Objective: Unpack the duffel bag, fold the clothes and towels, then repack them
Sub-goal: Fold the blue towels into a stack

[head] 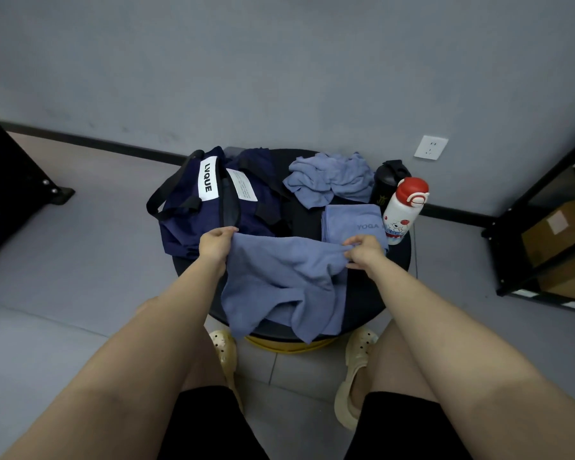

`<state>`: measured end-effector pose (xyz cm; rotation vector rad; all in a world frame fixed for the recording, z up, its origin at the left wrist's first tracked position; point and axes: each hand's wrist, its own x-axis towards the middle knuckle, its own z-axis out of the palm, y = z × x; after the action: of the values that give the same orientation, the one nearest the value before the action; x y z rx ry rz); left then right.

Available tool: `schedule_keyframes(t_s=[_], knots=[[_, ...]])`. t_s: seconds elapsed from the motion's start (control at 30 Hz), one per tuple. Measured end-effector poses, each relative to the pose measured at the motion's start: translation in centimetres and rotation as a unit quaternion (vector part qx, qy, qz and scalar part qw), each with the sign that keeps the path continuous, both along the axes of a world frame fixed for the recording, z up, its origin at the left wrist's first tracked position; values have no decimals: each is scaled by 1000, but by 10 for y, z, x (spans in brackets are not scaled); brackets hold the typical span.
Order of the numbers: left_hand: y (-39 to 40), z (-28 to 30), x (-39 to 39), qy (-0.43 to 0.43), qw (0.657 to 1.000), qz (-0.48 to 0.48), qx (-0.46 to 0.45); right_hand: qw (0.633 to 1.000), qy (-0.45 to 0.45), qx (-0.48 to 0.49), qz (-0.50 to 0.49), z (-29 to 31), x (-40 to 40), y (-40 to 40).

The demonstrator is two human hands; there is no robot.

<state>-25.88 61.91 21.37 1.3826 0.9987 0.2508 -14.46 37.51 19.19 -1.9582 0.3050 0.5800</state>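
Both hands on task: my left hand pinches top-left corner of blue towel; my right hand pinches top-right edge. Towel spread over near side of round black table, lower hem hanging off rim.

Step, as I judge: folding, mid-task. Next move calls for squaring corners, then bringing edges together.

Folded towel just beyond, marked "YOGA". White bottle, red cap, bear print. Unfolded blue heap farther back. Duffel bag, navy, far left on table, label "LVQUE"; second label's small print unreadable.
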Motion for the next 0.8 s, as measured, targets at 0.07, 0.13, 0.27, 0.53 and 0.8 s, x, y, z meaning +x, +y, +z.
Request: schedule_keyframes(t_s=[0.07, 0.13, 0.27, 0.53, 0.8], knots=[[3, 6, 0, 13, 1000, -9, 20, 997, -63, -36, 22, 7, 4, -1], [7, 11, -1, 20, 999, -23, 28, 994, -99, -33, 34, 15, 6, -1], [12, 21, -5, 28, 998, -50, -20, 988, -151, -1, 17, 37, 2, 1], [19, 64, -15, 5, 992, -30, -124, 976, -215, 38, -6, 80, 4, -6], [30, 109, -11, -63, 998, 4, -8, 961, -273, 17, 41, 134, 9, -8]])
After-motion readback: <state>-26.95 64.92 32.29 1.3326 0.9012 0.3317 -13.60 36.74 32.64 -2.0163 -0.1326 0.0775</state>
